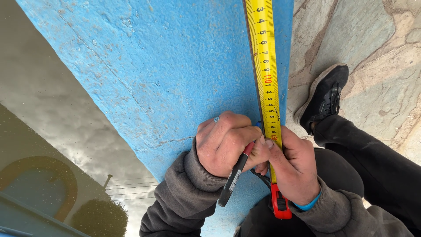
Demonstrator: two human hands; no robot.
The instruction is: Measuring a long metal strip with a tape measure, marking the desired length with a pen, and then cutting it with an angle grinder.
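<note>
Two hands on one mark point. Your left hand (226, 142) is closed around a marker (234, 177), black barrel with a red band, tip down at the edge of the tape (266, 74). The tip itself is hidden behind your fingers, so I can't tell if it's touching the tape or the surface yet.

Your right hand (296, 169) is closed on the tape from the other side, thumb pressing the blade flat just beside the marker tip. The red tape case (280, 202) sits just below that hand, near the wrist.

The tape runs straight up from your hands along the right edge of the blue slab (166, 70) and out of the top of the view. The far end isn't visible, so I can't confirm it's hooked.

Step in hand, as I read it: marking a measured length on the slab. Next move calls for a steady blade, no slide under the thumb, and a short clean tick right at the tape edge. The slab is rough and cracked left of the tape, so the ink may skip.

Right of the tape: stone paving (372, 66) and your shoe (324, 98). Left of the slab: dark reflective water (52, 145).
</note>
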